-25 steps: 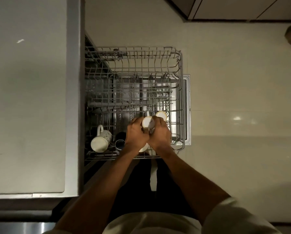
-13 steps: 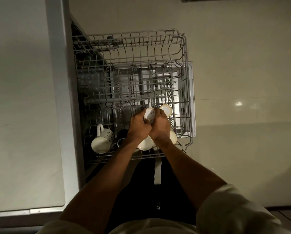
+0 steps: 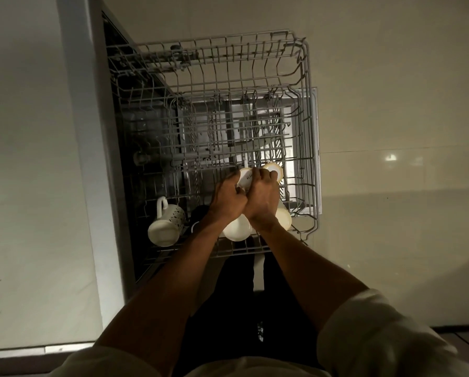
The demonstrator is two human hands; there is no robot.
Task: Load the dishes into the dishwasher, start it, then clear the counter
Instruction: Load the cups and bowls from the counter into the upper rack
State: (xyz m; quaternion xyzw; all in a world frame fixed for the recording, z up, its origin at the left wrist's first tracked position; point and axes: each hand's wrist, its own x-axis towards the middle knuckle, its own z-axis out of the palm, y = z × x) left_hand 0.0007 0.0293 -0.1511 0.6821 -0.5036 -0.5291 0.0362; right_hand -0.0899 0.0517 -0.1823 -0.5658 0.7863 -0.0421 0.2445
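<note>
The dishwasher's wire rack [image 3: 306,77] is pulled out below me. My left hand [image 3: 226,201] and my right hand [image 3: 263,198] are side by side over its near right part, both curled round a small white cup [image 3: 245,177] held upside down, its base facing up. Just right of it stands another upturned cream cup [image 3: 274,170]. Two more cream cups sit under my wrists, one cup [image 3: 237,228] below the left and one cup [image 3: 285,217] below the right. A white patterned mug [image 3: 166,225] lies at the rack's near left.
A dark cup [image 3: 198,217] sits between the white mug and my left wrist. The pale counter [image 3: 26,159] runs along the left, its metal edge [image 3: 92,131] beside the rack. The open dishwasher door [image 3: 316,148] shows beyond the rack's right side, with tiled floor [image 3: 391,131] further right.
Both hands stay on the small cup and have eased it slightly further into the rack. My head has moved, so the rack sits more to the right in view.
</note>
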